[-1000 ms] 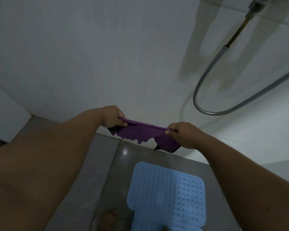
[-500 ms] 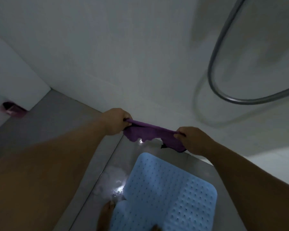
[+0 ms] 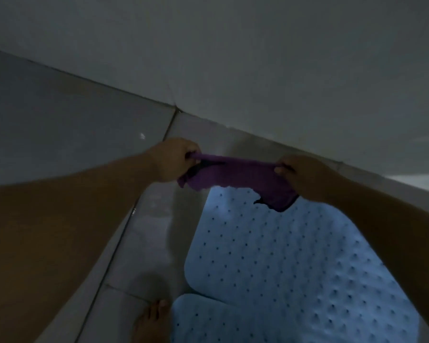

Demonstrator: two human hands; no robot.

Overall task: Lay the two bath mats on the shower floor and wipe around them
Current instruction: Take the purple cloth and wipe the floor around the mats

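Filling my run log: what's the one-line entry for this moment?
left hand: grips purple cloth | right hand: grips cloth | two blue mats: on floor | wiping: not started

Dim light. Pale wall [image 3: 258,58] across far side; grey tiled floor [image 3: 60,125] at left, wet sheen near centre.

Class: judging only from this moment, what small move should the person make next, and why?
Probably lower the purple cloth, stretched between left hand and right hand, onto the bare floor beside the blue mats, which already lie flat.
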